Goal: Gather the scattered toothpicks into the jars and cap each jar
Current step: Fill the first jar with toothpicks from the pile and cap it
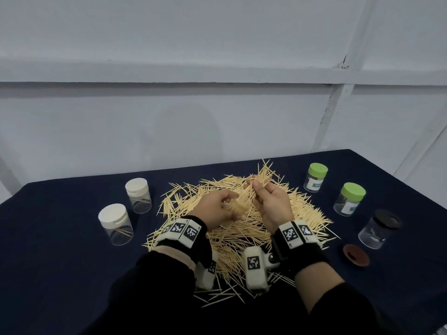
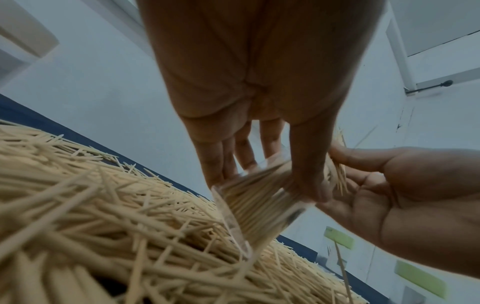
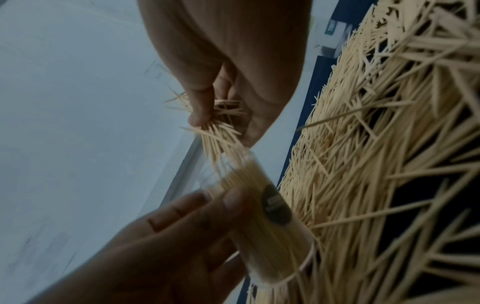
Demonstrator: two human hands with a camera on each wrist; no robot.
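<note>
The left hand (image 1: 217, 209) grips a clear jar (image 2: 249, 203), its fingers (image 2: 228, 156) and thumb curled round the wall; the jar is tilted, held above the middle of the tabletop (image 1: 60, 274), and already packed with toothpicks standing side by side. Just beside it the right hand (image 1: 271, 204) pinches a loose bundle of toothpicks (image 3: 221, 131) between thumb and fingertips (image 3: 200, 115), the lower ends of the bundle reaching into the jar's open mouth and the upper ends fanning out past the fingers. Below both hands the scattered toothpicks (image 1: 242, 238) lie in a broad heap over the middle of the dark blue cloth, reaching toward the near edge. Toward the left edge stand two clear jars with white caps (image 1: 115, 223) (image 1: 138, 195), each with only a few toothpicks inside. Toward the right edge stand two jars with green caps (image 1: 315, 177) (image 1: 349, 199), the farther one close to the far edge. Nearer along the right edge stands a clear jar with a dark top (image 1: 378, 228), and a reddish-brown lid (image 1: 356, 255) lies flat on the cloth just beside it, toward the near edge. Both wrists carry black straps with white marker-covered blocks (image 1: 183, 232), and the forearms are in dark sleeves (image 1: 145, 298). A pale wall (image 1: 217, 105) rises behind the far edge.
</note>
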